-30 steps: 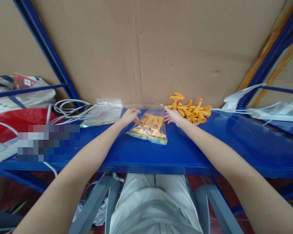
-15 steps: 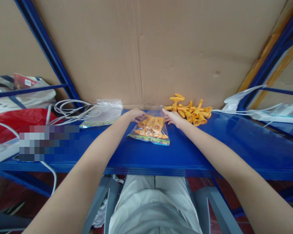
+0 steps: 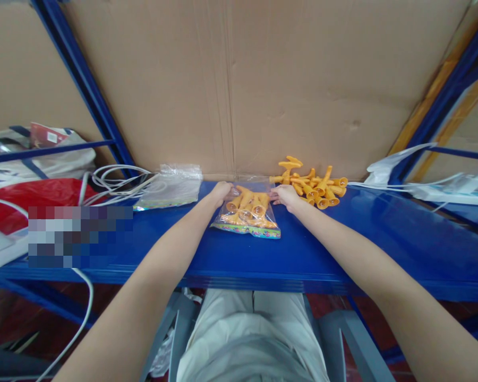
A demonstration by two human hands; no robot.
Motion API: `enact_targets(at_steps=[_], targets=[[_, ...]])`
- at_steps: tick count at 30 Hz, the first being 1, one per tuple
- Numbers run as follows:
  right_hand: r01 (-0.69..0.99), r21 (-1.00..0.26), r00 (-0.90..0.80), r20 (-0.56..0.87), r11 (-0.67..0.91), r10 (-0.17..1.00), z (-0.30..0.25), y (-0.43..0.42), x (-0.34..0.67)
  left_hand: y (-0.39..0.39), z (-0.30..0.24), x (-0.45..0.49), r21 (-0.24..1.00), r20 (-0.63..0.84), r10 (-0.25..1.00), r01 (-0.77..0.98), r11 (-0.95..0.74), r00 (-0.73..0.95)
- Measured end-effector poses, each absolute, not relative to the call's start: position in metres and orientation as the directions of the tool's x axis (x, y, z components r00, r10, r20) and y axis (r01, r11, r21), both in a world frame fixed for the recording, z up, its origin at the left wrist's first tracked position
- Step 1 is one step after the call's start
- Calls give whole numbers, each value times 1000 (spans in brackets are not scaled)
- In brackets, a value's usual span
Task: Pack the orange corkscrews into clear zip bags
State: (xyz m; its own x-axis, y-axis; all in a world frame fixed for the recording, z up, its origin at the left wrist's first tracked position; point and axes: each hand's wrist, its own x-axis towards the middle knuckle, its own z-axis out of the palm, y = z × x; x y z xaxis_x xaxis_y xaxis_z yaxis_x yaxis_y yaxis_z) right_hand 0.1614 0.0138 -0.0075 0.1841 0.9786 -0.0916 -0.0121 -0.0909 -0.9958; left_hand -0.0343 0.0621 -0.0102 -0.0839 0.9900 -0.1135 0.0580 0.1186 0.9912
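Observation:
A clear plastic bag with a colourful bottom strip lies on the blue shelf, filled with several orange plastic pieces. My left hand pinches the bag's top left corner. My right hand pinches its top right corner, fingers curled on the film. A loose pile of orange plastic pieces lies just right of my right hand, against the cardboard.
A stack of empty clear bags lies left of my left hand, with white cables beside it. Red and white bags fill the far left. White plastic and cables sit at the right. A cardboard wall backs the shelf.
Both hands have closed in on the bag's top edge, from flat beside it to pinching its corners. The bag has hardly shifted.

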Motion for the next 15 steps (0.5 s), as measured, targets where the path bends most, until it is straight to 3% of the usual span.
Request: enact_targets(at_steps=[2, 5, 15], targets=[[-116, -988, 176, -126, -107, 976, -7, 14, 162, 61, -7, -34, 978, -191, 977, -102, 182, -91], [-215, -965, 147, -182, -148, 972, -5, 14, 164, 58, -3, -35, 949, -265, 963, -192, 251, -50], [-257, -946, 86, -226, -198, 970, -7, 15, 169, 62, -14, -41, 975, -183, 974, -104, 197, 134]])
